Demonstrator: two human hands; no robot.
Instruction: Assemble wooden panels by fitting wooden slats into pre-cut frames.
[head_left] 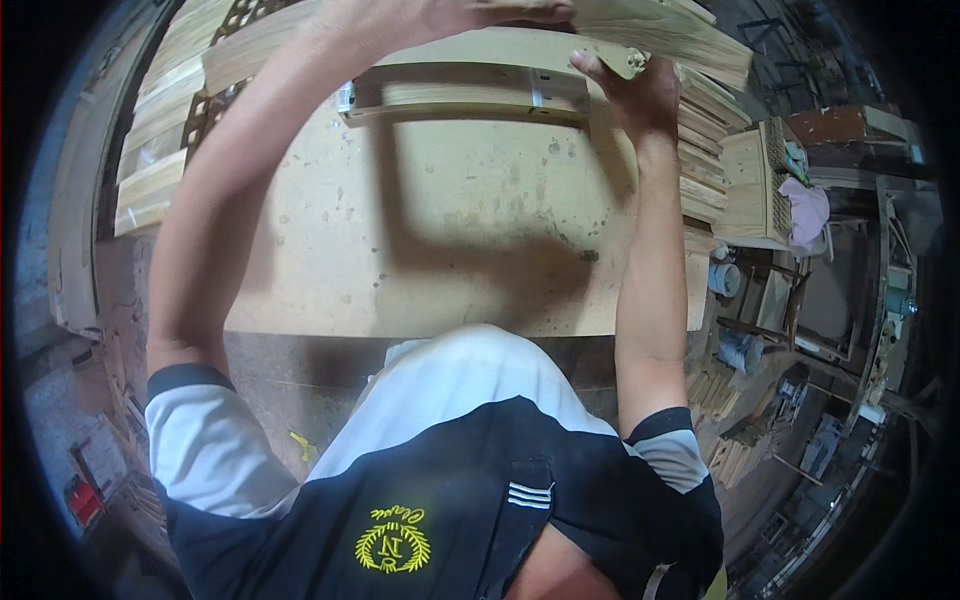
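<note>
At the top of the view my right hand [648,92] grips one end of a pale wooden board [480,47], its thumb on the near edge by a rough, chipped end. My left hand [430,18] reaches across above the same board with its fingers together. A dark patch shows under those fingertips, and the frame's upper edge cuts off part of the hand, so what it holds is hidden. Just on the near side of the board, a long wooden piece with shiny bands [465,95] lies on the pale worktable [480,190].
Stacked planks [165,130] line the left side, and more boards [703,150] are piled at the right. Beyond these are a wooden box [750,185], a pink cloth [803,212] and a white bucket [724,280]. Wood offcuts [715,393] lie on the floor.
</note>
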